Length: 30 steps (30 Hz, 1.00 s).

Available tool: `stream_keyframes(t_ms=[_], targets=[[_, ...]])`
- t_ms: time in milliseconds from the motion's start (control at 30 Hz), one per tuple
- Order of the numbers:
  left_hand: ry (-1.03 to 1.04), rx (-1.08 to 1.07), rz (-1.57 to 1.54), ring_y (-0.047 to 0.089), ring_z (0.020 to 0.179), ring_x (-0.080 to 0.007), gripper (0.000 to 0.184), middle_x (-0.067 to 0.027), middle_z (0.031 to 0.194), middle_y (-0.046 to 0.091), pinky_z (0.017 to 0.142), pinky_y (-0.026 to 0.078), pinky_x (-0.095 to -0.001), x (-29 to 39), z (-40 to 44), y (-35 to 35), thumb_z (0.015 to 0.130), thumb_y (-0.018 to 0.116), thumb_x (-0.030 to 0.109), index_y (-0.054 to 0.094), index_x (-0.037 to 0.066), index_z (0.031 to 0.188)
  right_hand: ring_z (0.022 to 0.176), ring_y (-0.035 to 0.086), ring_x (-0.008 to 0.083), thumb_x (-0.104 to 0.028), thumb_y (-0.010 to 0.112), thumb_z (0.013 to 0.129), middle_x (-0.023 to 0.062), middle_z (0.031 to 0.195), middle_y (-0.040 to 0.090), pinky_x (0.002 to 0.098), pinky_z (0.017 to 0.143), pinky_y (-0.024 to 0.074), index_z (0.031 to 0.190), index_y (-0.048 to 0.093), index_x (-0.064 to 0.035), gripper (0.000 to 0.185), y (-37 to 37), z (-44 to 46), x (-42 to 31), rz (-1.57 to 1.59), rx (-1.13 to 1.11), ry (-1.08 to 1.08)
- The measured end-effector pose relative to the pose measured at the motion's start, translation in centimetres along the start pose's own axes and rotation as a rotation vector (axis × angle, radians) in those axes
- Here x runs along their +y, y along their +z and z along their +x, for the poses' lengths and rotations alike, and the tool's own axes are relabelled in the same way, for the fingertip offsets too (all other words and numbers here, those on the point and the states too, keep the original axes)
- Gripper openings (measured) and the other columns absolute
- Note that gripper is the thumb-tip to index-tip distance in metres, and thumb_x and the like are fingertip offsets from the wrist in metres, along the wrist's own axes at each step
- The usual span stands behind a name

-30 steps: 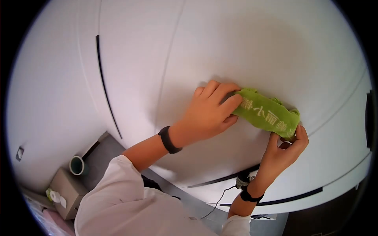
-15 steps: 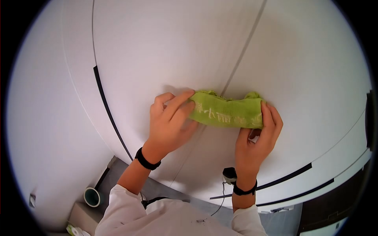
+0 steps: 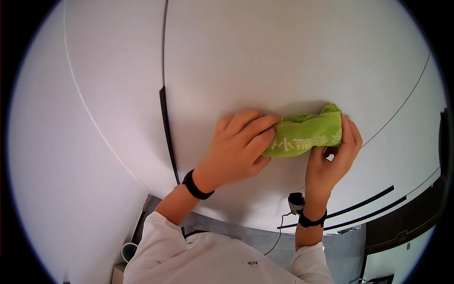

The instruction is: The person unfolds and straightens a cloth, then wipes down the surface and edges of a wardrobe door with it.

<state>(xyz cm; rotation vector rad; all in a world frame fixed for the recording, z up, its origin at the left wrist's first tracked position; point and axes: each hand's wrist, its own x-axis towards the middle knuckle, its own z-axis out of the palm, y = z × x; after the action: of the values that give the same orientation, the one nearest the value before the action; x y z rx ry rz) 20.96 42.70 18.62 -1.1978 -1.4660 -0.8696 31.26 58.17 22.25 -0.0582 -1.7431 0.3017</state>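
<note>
A folded green cloth [image 3: 307, 137] with white printed characters is stretched sideways between my two hands, against or just in front of a white panel [image 3: 265, 57]. My left hand [image 3: 241, 144] has its fingers bent over the cloth's left end, hiding that end. At the right end, my right hand [image 3: 333, 156] pinches the cloth between fingers and thumb. The upper edge of the cloth is bunched and uneven.
Long black strips [image 3: 169, 135] run along the panel edges, at left and lower right. Below lies a grey floor [image 3: 217, 220] with a dark object on a cable [image 3: 282, 227]. A round container [image 3: 128, 252] stands at lower left, partly behind my sleeve.
The view has shifted, so the left black strip now appears further right. Both hands and the cloth sit further right in the view. My left fingers reach further over the cloth's end.
</note>
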Motion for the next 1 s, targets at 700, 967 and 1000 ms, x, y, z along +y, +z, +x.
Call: stream_keyframes(t_ms=[700,967,1000], targets=[[-0.350,0.235,-0.035,0.058,0.100,-0.0314,0.052,-0.0182,0.118,0.056,0.081,0.050,-0.0359,-7.4,-10.2,-8.8,0.069,0.065,-0.014,0.056,0.006,0.115,0.093,0.059,0.0255,0.005,0.065,0.070,0.0081,0.122,0.053,0.0308,0.066,0.0522,0.125,0.057,-0.0073,0.057,10.7,-0.8,-8.6,-0.071,-0.236,-0.484],[-0.250,0.071,0.155,0.055,0.104,-0.0330,0.051,-0.0133,0.125,0.054,0.079,0.048,-0.0388,-10.6,-7.0,-10.0,0.067,0.070,-0.005,0.060,0.008,0.115,0.081,0.058,0.0223,-0.002,0.069,0.069,0.0044,0.106,0.057,0.0325,0.060,0.0510,0.124,0.057,-0.0093,0.056,10.9,-1.5,-5.9,-0.037,-0.201,-0.484],[-0.275,0.075,0.095,0.054,0.107,-0.0332,0.052,-0.0139,0.127,0.054,0.080,0.048,-0.0390,-10.5,-7.1,-9.2,0.067,0.071,-0.004,0.060,0.007,0.116,0.077,0.060,0.0222,-0.002,0.069,0.071,0.0054,0.103,0.059,0.0333,0.059,0.0509,0.126,0.055,-0.0106,0.057,10.7,-1.5,-5.7,-0.062,-0.246,-0.420]])
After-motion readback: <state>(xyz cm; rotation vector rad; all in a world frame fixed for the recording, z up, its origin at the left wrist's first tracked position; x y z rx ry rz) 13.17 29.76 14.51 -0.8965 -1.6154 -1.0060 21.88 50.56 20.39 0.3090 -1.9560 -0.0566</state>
